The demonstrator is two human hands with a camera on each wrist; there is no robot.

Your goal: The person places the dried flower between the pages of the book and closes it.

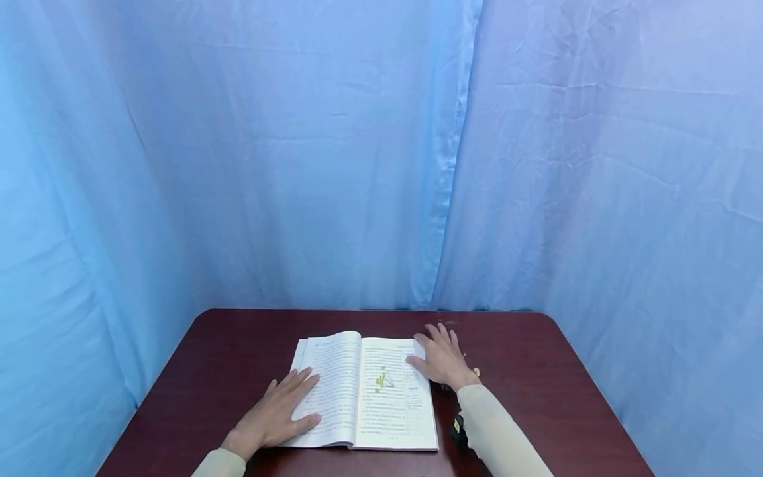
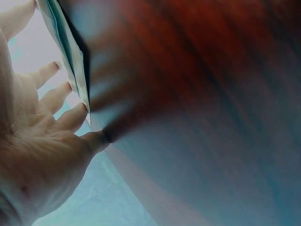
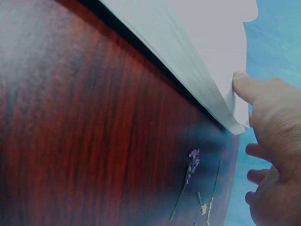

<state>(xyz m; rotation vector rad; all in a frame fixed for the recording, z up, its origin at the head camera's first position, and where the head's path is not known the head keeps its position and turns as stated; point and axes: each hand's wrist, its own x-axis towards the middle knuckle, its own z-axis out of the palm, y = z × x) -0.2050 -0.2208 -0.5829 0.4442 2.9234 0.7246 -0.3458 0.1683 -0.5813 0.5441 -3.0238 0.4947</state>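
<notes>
Paperback book point(image 1: 360, 397) lying open midway along the desk point(image 1: 238, 358), top end near the far edge. Left hand point(image 1: 277, 407) spread wide on the left page, right hand point(image 1: 446, 359) loose, thumb on the right page near its top outer corner, so nothing gripped. Looks partway along, just guessing: yellow sprig point(image 1: 381, 381) already on the right page, lavender-like stem point(image 3: 189, 172) and yellowish sprig point(image 3: 203, 208) left on the desk off the right side.

Book point(image 1: 396, 414): matt paper; table point(image 1: 530, 377): glossy wood grain; curtain point(image 1: 298, 172): satiny cloth.
</notes>
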